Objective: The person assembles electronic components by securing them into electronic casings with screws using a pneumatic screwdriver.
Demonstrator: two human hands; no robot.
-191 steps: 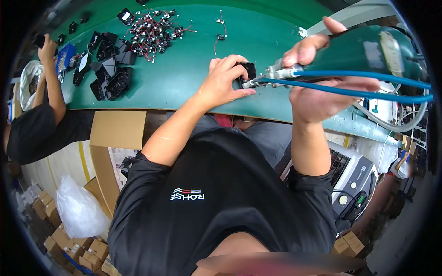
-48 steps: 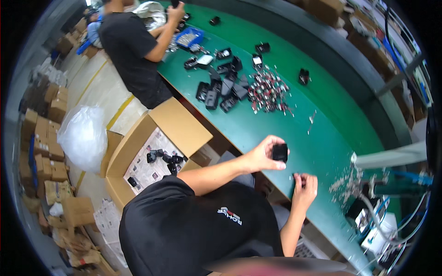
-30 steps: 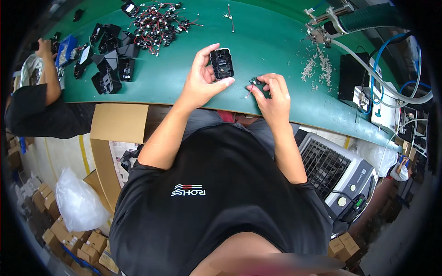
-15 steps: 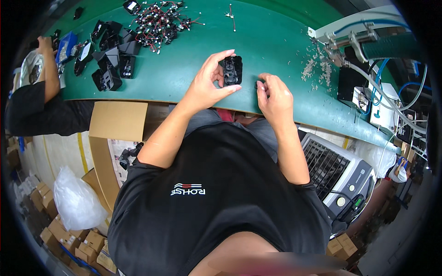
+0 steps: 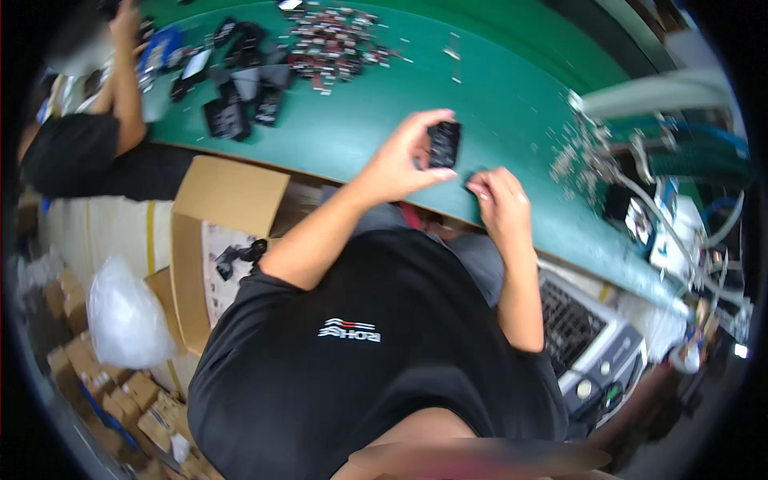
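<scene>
A long table (image 5: 368, 128) with a green top runs across the upper part of the view, its near edge curved by the lens. On its far left part lie black parts (image 5: 240, 112) and a heap of small red and black pieces (image 5: 336, 48). Small silver bits (image 5: 580, 148) are scattered toward the right end, near hoses (image 5: 704, 152) and grey equipment. Under the table's left side stands an open cardboard box (image 5: 216, 232). On the floor at lower left are a white plastic bag (image 5: 124, 316) and many small cartons (image 5: 88, 368). A grey machine (image 5: 592, 344) with a vent grille stands at lower right. Another person (image 5: 88, 152) in black works at the table's left end.
</scene>
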